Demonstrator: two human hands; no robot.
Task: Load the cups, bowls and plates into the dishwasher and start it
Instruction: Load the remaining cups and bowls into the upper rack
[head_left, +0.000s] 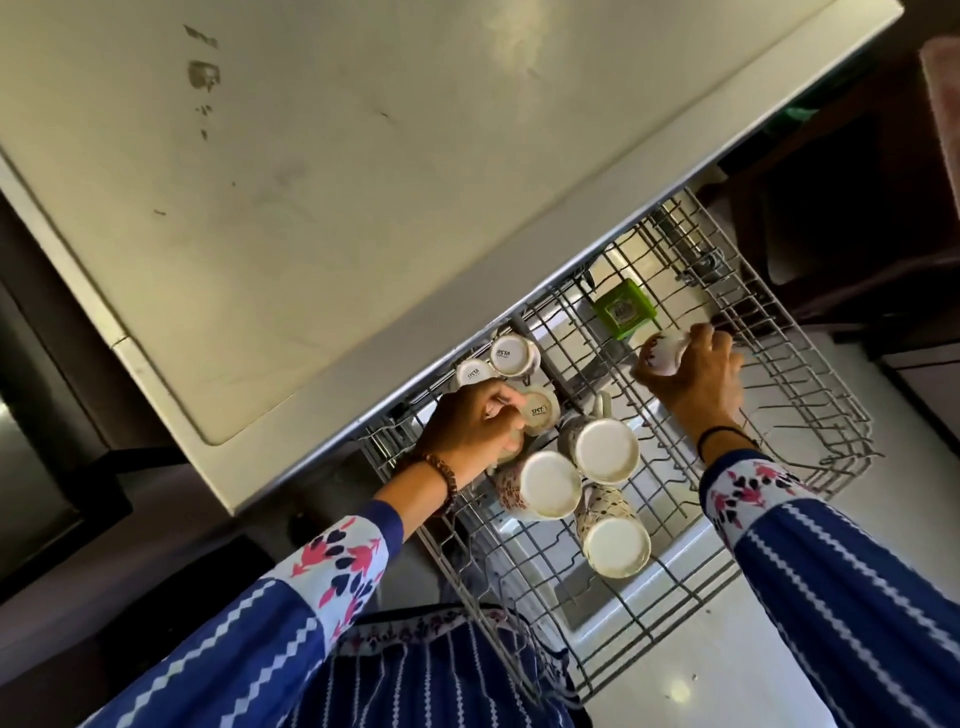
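Note:
The grey wire upper rack (810, 415) of the dishwasher is pulled out below me. Several cups stand upside down in its left half: small white cups with printed bases (511, 355) at the back and taller patterned mugs (607, 451) nearer me. My left hand (475, 431) grips a small white cup (540, 410) among them. Over the rack's middle, my right hand (696, 379) holds a white cup with a red pattern (662, 353) on its side.
The dishwasher's white top (311, 182) juts over the rack's back left. A green square holder (623, 309) hangs at the rack's far side. The rack's right half holds bare tines. The open door (665, 670) lies under the rack. Dark cabinets flank both sides.

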